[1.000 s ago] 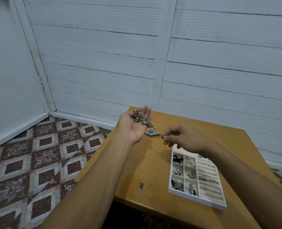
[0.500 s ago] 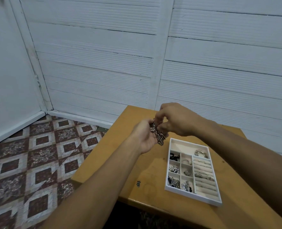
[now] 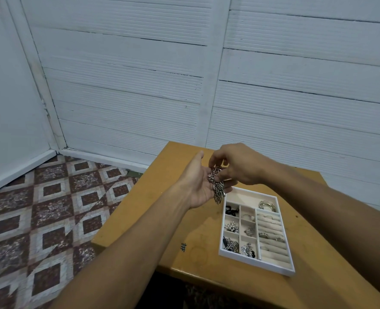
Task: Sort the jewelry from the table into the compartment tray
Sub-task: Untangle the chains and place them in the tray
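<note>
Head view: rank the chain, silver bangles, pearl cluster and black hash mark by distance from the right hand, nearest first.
1. chain: pinched by the right hand, lying in the left hand.
2. silver bangles, far-right compartment of the tray, and pearl cluster, left column: too close to call.
3. black hash mark: on the table, left of it.

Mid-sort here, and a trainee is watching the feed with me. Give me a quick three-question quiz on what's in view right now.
1. Fill in: the left hand cradles a bunched silver chain in its palm while the right hand's fingers ____ it.
2. True or false: the chain already lies in the tray.
3. Where are the bangles? A: the tray's wide far compartment. B: its near-left compartment. C: loose on the table.
Key: 1 pinch; 2 false, the hands hold it above the table; 3 A.
</note>
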`<state>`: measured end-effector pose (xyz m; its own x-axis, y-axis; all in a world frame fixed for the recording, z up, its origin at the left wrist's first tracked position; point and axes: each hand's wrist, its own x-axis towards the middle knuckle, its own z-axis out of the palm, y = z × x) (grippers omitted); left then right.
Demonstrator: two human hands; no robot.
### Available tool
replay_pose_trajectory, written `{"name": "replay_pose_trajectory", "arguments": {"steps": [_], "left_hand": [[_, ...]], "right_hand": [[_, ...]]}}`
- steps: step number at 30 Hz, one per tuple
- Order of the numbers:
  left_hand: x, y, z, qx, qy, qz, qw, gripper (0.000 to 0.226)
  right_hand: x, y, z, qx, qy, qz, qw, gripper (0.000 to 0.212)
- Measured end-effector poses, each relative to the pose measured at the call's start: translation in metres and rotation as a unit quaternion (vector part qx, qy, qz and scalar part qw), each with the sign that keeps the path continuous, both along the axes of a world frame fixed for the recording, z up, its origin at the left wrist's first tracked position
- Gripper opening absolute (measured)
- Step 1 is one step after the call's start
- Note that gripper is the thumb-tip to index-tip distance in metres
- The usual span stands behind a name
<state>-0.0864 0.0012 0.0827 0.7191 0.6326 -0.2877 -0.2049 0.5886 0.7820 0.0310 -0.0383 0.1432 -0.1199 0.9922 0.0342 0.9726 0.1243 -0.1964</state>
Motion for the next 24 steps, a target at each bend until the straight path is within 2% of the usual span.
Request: {"name": "replay_pose_trajectory", "arguments": {"steps": [8, 13, 24], "left_hand": [[0.003, -0.001, 0.001, 0.018, 0.025, -0.01, 0.999, 0.074], [0.002, 0.002, 0.001, 0.026, 0.029, -0.012, 0.999, 0.074], [0.007, 0.008, 0.0, 0.033, 0.041, -0.013, 0.999, 0.073]], "right_hand": [[0.004, -0.001, -0.003, -0.027, 0.031, -0.003, 0.999, 0.019], [0.003, 0.0, -0.003, -0.026, 0.034, -0.004, 0.999, 0.019], [0.007, 0.001, -0.002, -0.028, -0.002, -0.004, 1.0, 0.007]]}}
